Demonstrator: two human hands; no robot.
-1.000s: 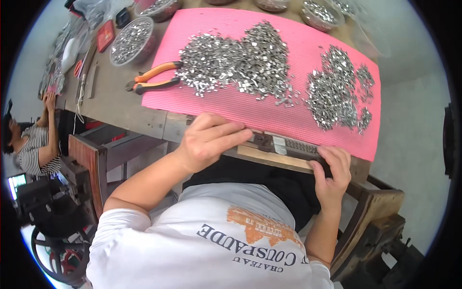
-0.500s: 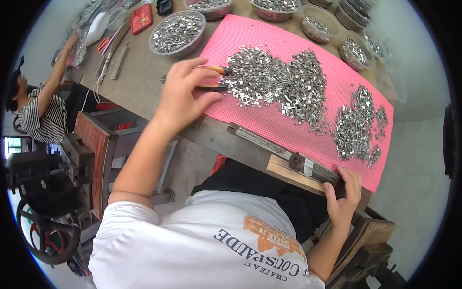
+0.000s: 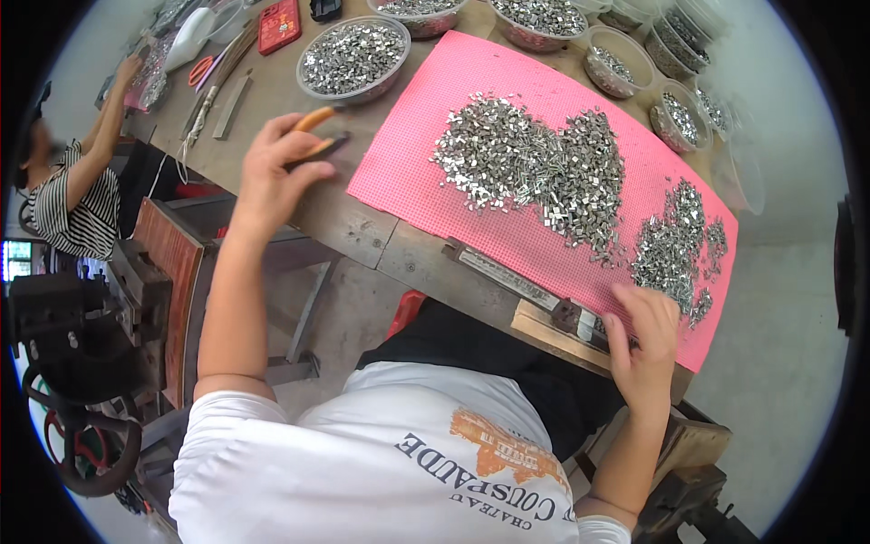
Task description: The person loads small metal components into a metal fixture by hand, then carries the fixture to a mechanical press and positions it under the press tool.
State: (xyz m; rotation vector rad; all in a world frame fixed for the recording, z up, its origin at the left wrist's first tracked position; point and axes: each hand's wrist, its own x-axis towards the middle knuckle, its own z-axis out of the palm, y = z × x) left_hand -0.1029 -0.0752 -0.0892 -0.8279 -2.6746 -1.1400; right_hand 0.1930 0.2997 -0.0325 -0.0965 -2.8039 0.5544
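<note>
Over the bare bench left of the pink mat (image 3: 385,177), my left hand (image 3: 276,172) is closed around a pair of pliers (image 3: 317,118) with orange-and-black handles. The handle ends point right; the jaws are hidden by my hand. My right hand (image 3: 648,340) hovers at the mat's front edge with thumb and fingers apart, by the right end of a long metal rail (image 3: 507,276). Whether it touches the rail I cannot tell. A dark block (image 3: 567,315) sits on the rail, beside a wooden strip (image 3: 553,337). One large heap of small shiny metal pieces (image 3: 535,168) and a smaller heap (image 3: 669,245) lie on the mat.
Behind the mat stand plastic tubs of metal pieces, including a round tub (image 3: 353,59). A red phone-shaped case (image 3: 278,25), orange-handled scissors (image 3: 201,71) and a flat bar (image 3: 233,107) lie on the left. A co-worker in a striped shirt (image 3: 82,213) reaches over the bench there.
My left hand has moved left with the pliers, away from the large heap and off the mat. My right hand has lifted slightly at the rail's end. The view has shifted a little.
</note>
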